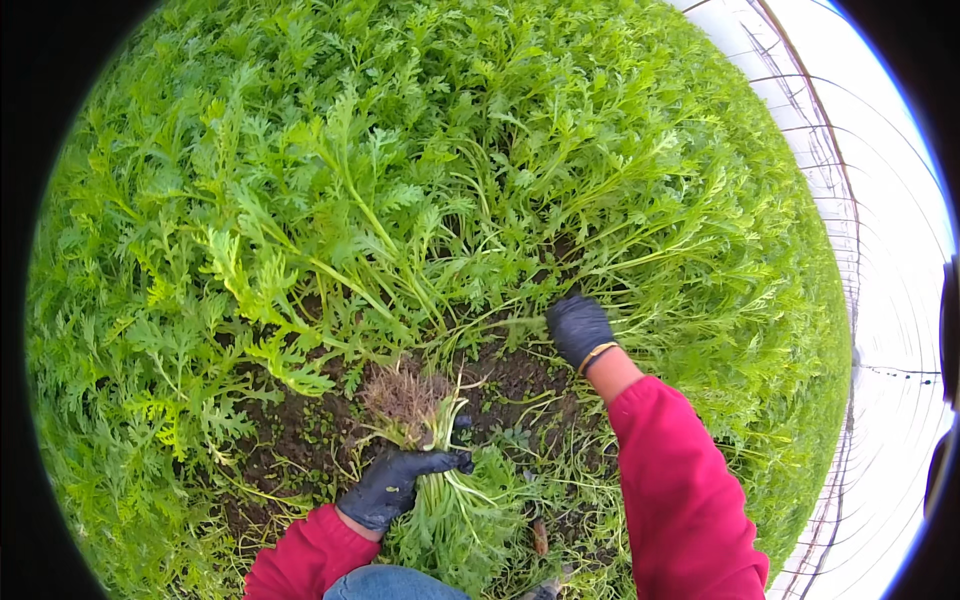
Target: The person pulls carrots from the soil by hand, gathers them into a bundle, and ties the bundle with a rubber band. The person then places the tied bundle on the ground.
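Observation:
My left hand (pixel 397 480), in a black glove, is closed around a bunch of pulled leafy greens (pixel 450 495). The tangled brown roots (pixel 405 396) of the bunch point away from me, and its leaves hang down towards my knee. My right hand (pixel 579 330), also black-gloved with a yellowish band at the wrist, reaches to the base of the standing greens (pixel 645 262). These have lobed, feathery leaves like garland chrysanthemum. The fingers of that hand are hidden, so whether they grip a stem is unclear.
Dark soil (pixel 292 420) with small seedlings and loose stems lies between the standing plants and me. A dense stand of greens (pixel 360 90) fills the far side and left. Beyond it at right rises a hooped plastic greenhouse wall (pixel 892 247). My denim-covered knee (pixel 397 583) is at the bottom.

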Demonstrator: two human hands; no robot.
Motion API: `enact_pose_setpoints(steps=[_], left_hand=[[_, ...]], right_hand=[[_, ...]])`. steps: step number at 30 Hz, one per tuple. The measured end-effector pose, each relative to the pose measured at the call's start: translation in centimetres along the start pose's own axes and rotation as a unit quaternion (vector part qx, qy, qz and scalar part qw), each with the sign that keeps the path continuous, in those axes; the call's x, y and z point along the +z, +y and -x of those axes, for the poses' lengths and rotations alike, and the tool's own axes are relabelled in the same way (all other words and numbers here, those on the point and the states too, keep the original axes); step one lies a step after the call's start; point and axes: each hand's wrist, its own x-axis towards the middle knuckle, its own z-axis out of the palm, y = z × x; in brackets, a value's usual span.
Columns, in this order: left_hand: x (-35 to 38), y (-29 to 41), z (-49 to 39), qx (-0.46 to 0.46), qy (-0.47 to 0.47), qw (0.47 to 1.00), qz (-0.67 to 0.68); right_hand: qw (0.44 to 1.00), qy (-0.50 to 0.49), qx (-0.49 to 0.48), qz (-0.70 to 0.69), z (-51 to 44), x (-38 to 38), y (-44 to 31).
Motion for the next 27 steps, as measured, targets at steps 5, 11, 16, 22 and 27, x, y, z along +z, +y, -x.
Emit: enact_pose_setpoints(steps=[5,11,16,22,27], left_hand=[[-0.4,-0.1,0.3,0.011,0.005,1.000,0.018],[-1.4,-0.9,0.4,0.165,-0.081,0.979,-0.086],[-1.7,-1.1,0.3,0.180,-0.117,0.975,-0.062],[-1.2,-0.9,-0.5,0.008,-0.021,1.000,-0.011],[-1.3,-1.1,-0.1,0.185,-0.071,0.978,-0.064]], right_hand=[[0.985,-0.094,0.091,-0.108,-0.7,3.9,-1.7],[0.973,-0.204,0.061,-0.093,1.1,2.8,-2.8],[0.966,-0.236,0.044,-0.094,1.6,3.1,-3.1],[0.957,-0.242,0.036,-0.156,0.8,6.1,-1.1],[0.963,-0.189,0.082,-0.171,1.9,5.6,-3.5]])
